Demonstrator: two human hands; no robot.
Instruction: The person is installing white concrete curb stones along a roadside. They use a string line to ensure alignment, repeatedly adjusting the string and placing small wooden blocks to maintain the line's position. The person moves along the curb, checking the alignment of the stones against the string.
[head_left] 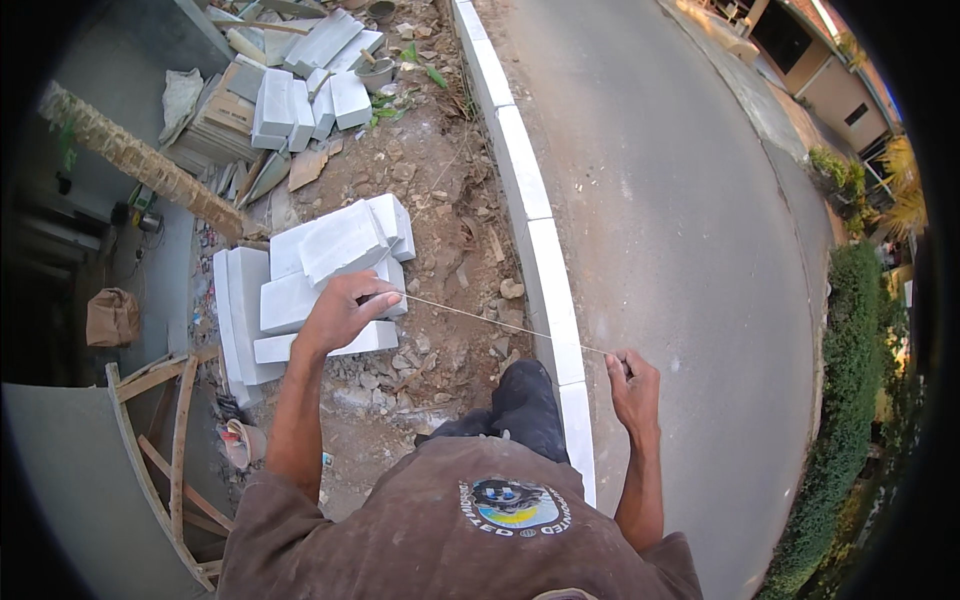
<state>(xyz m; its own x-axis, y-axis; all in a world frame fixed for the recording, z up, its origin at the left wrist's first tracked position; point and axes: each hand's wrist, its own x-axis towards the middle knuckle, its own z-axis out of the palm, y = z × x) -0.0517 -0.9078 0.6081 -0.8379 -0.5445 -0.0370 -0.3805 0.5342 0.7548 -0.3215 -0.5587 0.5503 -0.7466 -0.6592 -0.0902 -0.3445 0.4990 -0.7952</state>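
A thin pale string (480,320) is stretched between my two hands. My left hand (350,305) pinches its upper-left end, in front of a stack of white blocks (325,240) on the dirt. My right hand (633,385) holds the string closed-fingered, over the road just right of a low edging of white blocks (540,270). The string slopes down to the right and crosses that edging in the picture. My legs (525,405) in dark trousers show beside the edging, below the string.
More blocks (300,110) and boards lie at upper left, near a leaning palm trunk (150,160). Stony dirt (450,230) borders the edging. A bucket (245,450) and wooden frame (180,430) sit at lower left. The asphalt road (680,200) runs along the right, with a hedge (840,420) beyond.
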